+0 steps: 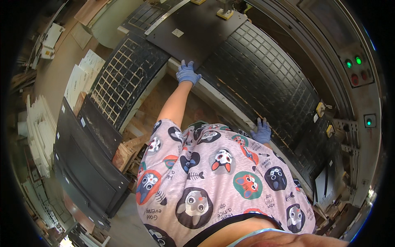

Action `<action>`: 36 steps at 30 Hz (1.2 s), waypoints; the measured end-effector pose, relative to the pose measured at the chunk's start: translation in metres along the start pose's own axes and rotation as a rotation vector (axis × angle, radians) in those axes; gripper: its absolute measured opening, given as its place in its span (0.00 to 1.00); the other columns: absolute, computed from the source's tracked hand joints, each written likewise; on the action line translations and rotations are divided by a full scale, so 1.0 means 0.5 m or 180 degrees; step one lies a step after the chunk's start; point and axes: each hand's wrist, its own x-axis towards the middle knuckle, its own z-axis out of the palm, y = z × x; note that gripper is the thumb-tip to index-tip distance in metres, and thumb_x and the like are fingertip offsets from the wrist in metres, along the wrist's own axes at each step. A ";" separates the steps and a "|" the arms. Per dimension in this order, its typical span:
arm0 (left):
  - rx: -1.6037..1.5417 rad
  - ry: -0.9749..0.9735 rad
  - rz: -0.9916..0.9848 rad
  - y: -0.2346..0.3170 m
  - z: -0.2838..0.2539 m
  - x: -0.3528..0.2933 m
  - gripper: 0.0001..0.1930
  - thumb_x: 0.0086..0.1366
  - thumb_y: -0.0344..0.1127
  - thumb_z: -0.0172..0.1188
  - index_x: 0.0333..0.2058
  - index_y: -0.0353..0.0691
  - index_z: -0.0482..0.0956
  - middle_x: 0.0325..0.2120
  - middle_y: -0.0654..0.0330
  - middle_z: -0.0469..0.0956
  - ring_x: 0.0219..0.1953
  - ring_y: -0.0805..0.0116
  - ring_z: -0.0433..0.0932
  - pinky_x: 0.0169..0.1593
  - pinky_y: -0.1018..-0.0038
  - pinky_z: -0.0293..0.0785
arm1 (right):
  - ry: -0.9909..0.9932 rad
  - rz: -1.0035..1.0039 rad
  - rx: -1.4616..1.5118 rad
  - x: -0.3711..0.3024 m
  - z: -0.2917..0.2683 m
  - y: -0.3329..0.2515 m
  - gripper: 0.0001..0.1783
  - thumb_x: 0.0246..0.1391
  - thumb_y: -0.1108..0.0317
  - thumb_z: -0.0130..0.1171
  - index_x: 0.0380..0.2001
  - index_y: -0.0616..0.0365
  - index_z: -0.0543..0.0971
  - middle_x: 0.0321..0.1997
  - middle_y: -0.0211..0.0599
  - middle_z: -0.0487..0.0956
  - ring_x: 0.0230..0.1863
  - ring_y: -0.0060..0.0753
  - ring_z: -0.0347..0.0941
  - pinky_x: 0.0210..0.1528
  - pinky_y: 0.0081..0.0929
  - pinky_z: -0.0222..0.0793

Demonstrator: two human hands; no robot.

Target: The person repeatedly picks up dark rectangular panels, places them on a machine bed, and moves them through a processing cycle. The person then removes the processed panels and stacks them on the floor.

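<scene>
Both hands wear blue gloves and hold nothing. My left hand (188,74) lies at the front edge of the black machine bed, its fingers spread beside the near corner of a dark flat panel (193,31). A small white label (177,33) is stuck on that panel. Farther right along the same edge, my right hand (261,131) rests with its fingers stretched out on the black gridded bed (251,70).
Yellow-edged clamp pads (225,14) touch the panel's far side. A gridded side table (123,70) extends at left, beside stacked dark boards (86,152) and white strips (41,131). Wood offcuts (127,152) lie below. Lit buttons (354,62) are on the right-hand machine frame.
</scene>
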 end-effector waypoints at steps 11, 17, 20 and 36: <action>-0.0155 -0.0145 0.0215 -0.037 -0.023 0.062 0.34 0.43 0.49 0.68 0.51 0.53 0.67 0.63 0.55 0.47 0.60 0.43 0.54 0.58 0.55 0.59 | -0.0105 0.0815 0.0193 -0.002 -0.029 -0.094 0.48 0.42 0.48 0.61 0.64 0.44 0.51 0.70 0.43 0.45 0.68 0.50 0.43 0.64 0.45 0.48; -0.0106 -0.0442 0.0784 -0.172 -0.041 -0.104 0.30 0.38 0.48 0.68 0.44 0.54 0.71 0.59 0.57 0.51 0.58 0.42 0.51 0.58 0.54 0.57 | -0.0068 0.0958 0.0186 0.006 -0.024 -0.110 0.49 0.41 0.47 0.61 0.65 0.43 0.50 0.70 0.43 0.46 0.68 0.49 0.44 0.64 0.45 0.48; 0.0267 -0.0359 0.1826 -0.323 -0.096 -0.072 0.30 0.37 0.46 0.68 0.43 0.54 0.72 0.58 0.56 0.55 0.55 0.47 0.57 0.58 0.57 0.58 | 0.0009 0.1018 0.0192 0.012 -0.021 -0.116 0.49 0.40 0.48 0.61 0.64 0.43 0.50 0.69 0.44 0.46 0.67 0.52 0.45 0.63 0.45 0.50; 0.1424 -0.0698 0.3454 -0.150 -0.053 0.110 0.42 0.46 0.64 0.58 0.61 0.66 0.56 0.64 0.60 0.49 0.64 0.51 0.49 0.61 0.43 0.43 | -0.0081 0.1314 0.0540 0.014 -0.038 -0.139 0.46 0.43 0.49 0.59 0.64 0.42 0.52 0.70 0.40 0.46 0.69 0.47 0.42 0.64 0.46 0.46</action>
